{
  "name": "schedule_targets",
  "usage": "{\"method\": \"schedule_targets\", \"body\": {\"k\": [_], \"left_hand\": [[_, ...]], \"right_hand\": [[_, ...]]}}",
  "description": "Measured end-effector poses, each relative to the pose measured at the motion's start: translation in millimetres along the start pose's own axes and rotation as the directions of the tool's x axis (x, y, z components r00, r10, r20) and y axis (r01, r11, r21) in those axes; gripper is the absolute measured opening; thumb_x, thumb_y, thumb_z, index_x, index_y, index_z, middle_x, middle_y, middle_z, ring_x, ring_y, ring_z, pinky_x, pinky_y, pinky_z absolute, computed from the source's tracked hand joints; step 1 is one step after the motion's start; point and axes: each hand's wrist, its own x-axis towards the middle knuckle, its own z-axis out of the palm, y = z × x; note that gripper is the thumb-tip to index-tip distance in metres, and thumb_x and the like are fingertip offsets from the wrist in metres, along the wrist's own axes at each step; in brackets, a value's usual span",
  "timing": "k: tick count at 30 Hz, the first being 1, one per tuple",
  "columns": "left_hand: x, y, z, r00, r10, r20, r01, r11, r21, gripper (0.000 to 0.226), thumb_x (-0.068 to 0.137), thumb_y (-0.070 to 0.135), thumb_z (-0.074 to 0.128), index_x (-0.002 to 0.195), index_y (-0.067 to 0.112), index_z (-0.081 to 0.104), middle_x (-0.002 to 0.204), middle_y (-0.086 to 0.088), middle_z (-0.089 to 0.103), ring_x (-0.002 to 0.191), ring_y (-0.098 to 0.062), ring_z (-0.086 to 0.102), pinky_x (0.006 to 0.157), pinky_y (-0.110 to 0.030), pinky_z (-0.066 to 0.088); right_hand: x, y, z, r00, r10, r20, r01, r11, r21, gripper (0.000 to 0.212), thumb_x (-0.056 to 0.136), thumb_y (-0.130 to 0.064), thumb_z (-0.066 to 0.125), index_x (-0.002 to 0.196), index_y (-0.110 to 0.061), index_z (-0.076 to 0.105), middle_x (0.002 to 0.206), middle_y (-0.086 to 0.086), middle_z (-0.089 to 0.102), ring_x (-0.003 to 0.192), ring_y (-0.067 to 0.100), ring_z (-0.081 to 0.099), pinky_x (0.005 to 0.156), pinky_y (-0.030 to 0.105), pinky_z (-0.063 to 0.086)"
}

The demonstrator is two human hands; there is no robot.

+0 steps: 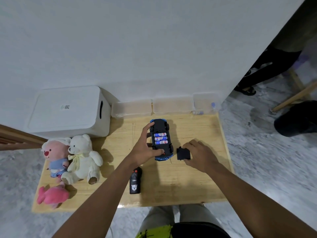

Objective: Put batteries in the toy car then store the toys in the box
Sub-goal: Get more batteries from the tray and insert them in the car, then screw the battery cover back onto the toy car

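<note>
A blue plastic toy car [159, 128] lies belly-up on the wooden table [188, 186], three blue-white batteries [160, 138] seated inside. The left grip [145, 148] curls round it, steadying. Just beside, the right grip [200, 155] pinches the black plastic battery cover [182, 153], probably for refitting.

Left hand [145, 148] grips car [161, 140]; right hand [199, 154] holds cover [183, 154].

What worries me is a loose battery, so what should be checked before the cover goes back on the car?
1. The blue toy car lies upside down, compartment open upward: ok.
2. Three blue-and-white batteries sit in it: ok.
3. Battery polarity: cannot tell.
4. The left hand has a grip on the car: ok.
5. The right hand pinches the black plastic battery cover beside the car: ok.
6. Cover turned to match the compartment: cannot tell.
</note>
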Motion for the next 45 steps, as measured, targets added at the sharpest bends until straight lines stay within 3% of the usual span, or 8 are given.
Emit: {"method": "schedule_targets", "body": {"k": [3, 6, 12, 17, 26, 33, 37, 45], "left_hand": [[-0.5, -1.2, 0.7, 1.0, -0.011, 0.01, 0.011, 1.0, 0.01, 0.109, 0.073, -0.001, 0.086, 0.151, 0.049, 0.028, 0.144, 0.004, 0.048, 0.111, 0.011, 0.059, 0.098, -0.035, 0.058], [-0.4, -2.0, 0.1, 0.999, -0.007, 0.032, 0.006, 1.0, 0.018, 0.11, 0.073, -0.002, 0.086, 0.153, 0.046, 0.026, 0.146, 0.003, 0.047, 0.108, 0.014, 0.06, 0.097, -0.03, 0.058], [-3.2, 5.0, -3.7, 0.998, -0.019, 0.064, 0.018, 1.0, 0.003, 0.111, 0.074, 0.0, 0.084, 0.151, 0.053, 0.024, 0.145, 0.001, 0.047, 0.114, -0.016, 0.065, 0.091, -0.033, 0.06], [-5.6, 10.8, -8.9, 0.997, -0.017, 0.074, 0.019, 1.0, -0.017, 0.109, 0.075, -0.002, 0.081, 0.152, 0.052, 0.024, 0.147, 0.003, 0.044, 0.116, -0.019, 0.063, 0.085, -0.028, 0.059], [-7.2, 27.6, -11.2, 0.995, 0.052, 0.083, -0.05, 0.998, -0.032, 0.109, 0.071, 0.001, 0.08, 0.151, 0.053, 0.027, 0.147, 0.005, 0.047, 0.121, -0.024, 0.06, 0.086, -0.035, 0.061], [-8.7, 35.5, -19.2, 0.995, 0.074, 0.072, -0.074, 0.997, -0.005, 0.109, 0.077, -0.007, 0.077, 0.151, 0.054, 0.026, 0.145, 0.004, 0.047, 0.106, -0.019, 0.068, 0.085, -0.045, 0.064], [-8.3, 37.9, -22.3, 0.995, 0.082, 0.062, -0.083, 0.996, 0.015, 0.108, 0.076, -0.003, 0.079, 0.15, 0.055, 0.026, 0.144, 0.004, 0.048, 0.109, -0.021, 0.068, 0.088, -0.044, 0.063], [-7.6, 40.2, -21.6, 0.995, 0.081, 0.061, -0.082, 0.997, 0.012, 0.108, 0.076, -0.002, 0.079, 0.15, 0.055, 0.026, 0.142, 0.002, 0.048, 0.109, -0.021, 0.068, 0.088, -0.045, 0.062]], "right_hand": [[-0.7, -2.7, 2.0, 0.999, 0.039, -0.034, -0.037, 0.998, 0.051, 0.052, 0.071, -0.04, 0.072, 0.12, -0.024, 0.06, 0.115, -0.003, 0.058, 0.101, 0.024, 0.057, 0.082, 0.039, 0.053], [0.9, -2.8, 2.1, 0.997, 0.074, -0.034, -0.07, 0.993, 0.096, 0.053, 0.068, -0.04, 0.074, 0.116, -0.024, 0.058, 0.112, -0.003, 0.055, 0.098, 0.021, 0.058, 0.08, 0.036, 0.053], [4.0, 2.8, -7.7, 0.99, 0.105, -0.099, -0.084, 0.976, 0.2, 0.05, 0.065, -0.038, 0.077, 0.11, -0.021, 0.063, 0.106, -0.004, 0.055, 0.092, 0.021, 0.063, 0.075, 0.037, 0.056], [15.6, -10.7, -39.9, 0.909, 0.221, -0.352, -0.048, 0.897, 0.44, 0.047, 0.063, -0.031, 0.088, 0.105, -0.022, 0.068, 0.098, -0.008, 0.057, 0.083, 0.01, 0.061, 0.075, 0.028, 0.054], [37.7, -68.8, -89.9, 0.95, -0.175, -0.258, 0.252, 0.918, 0.306, 0.05, 0.069, -0.035, 0.084, 0.115, -0.03, 0.065, 0.105, -0.018, 0.052, 0.089, -0.018, 0.049, 0.079, 0.0, 0.037], [47.6, -77.0, -96.3, 0.958, -0.2, -0.205, 0.262, 0.904, 0.339, 0.047, 0.076, -0.032, 0.086, 0.118, -0.03, 0.065, 0.109, -0.015, 0.052, 0.091, -0.017, 0.051, 0.079, 0.0, 0.036], [51.6, -79.9, -102.8, 0.963, -0.217, -0.158, 0.259, 0.906, 0.336, 0.046, 0.078, -0.036, 0.085, 0.119, -0.033, 0.065, 0.108, -0.017, 0.051, 0.09, -0.011, 0.052, 0.078, 0.007, 0.038], [52.8, -82.2, -107.3, 0.957, -0.232, -0.176, 0.278, 0.906, 0.32, 0.03, 0.087, -0.028, 0.078, 0.117, -0.027, 0.071, 0.107, -0.008, 0.058, 0.088, -0.012, 0.05, 0.075, 0.001, 0.036]]}}
